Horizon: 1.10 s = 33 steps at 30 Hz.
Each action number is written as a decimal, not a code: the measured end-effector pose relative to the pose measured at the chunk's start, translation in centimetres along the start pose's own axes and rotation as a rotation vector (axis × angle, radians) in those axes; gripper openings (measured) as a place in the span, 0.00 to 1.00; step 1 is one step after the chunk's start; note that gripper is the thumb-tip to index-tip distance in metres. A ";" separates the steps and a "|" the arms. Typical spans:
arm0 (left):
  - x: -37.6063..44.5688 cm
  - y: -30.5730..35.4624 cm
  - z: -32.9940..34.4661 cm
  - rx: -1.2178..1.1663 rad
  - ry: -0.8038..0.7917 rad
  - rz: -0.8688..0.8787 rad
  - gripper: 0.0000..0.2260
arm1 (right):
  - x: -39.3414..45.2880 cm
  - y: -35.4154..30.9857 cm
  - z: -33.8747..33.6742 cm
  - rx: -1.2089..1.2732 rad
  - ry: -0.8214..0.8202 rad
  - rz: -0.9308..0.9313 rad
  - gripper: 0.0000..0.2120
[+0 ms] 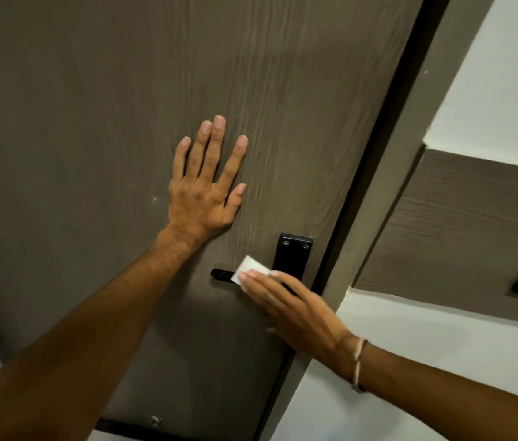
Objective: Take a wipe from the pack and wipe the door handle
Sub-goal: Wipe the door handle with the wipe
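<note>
A black lever door handle point(221, 274) on a black backplate point(294, 253) sits on the dark brown wood-grain door point(92, 122). My right hand point(289, 307) presses a folded white wipe point(251, 269) onto the lever, covering its middle; only the lever's left tip shows. My left hand point(202, 186) lies flat on the door above and left of the handle, fingers spread, holding nothing. The wipe pack is not in view.
The brown door frame point(388, 218) runs along the door's right edge. Beyond it is a white wall point(442, 361) with a brown panel point(461, 233). A small screw point(155, 420) sits near the door's lower edge.
</note>
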<state>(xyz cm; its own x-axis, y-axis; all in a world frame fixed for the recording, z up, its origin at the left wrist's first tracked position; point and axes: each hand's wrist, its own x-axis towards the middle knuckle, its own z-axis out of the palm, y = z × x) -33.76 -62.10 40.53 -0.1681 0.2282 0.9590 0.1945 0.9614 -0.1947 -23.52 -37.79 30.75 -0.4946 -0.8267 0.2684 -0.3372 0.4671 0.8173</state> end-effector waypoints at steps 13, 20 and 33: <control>0.0 0.2 -0.3 0.017 0.002 -0.019 0.29 | -1.4 0.3 -1.1 0.096 -0.060 0.063 0.49; 0.1 0.3 -0.3 -0.012 -0.010 -0.019 0.29 | -7.2 2.9 -0.4 0.122 -0.113 0.056 0.50; -0.1 -0.1 0.1 -0.016 -0.008 0.001 0.29 | 6.1 -2.9 -0.5 0.125 0.243 -0.026 0.24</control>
<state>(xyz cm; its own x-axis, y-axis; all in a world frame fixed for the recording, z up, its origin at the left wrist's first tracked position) -33.90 -62.25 40.40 -0.1755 0.2303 0.9572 0.2099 0.9586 -0.1922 -25.18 -44.30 30.24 -0.2827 -0.8827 0.3753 -0.4509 0.4676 0.7603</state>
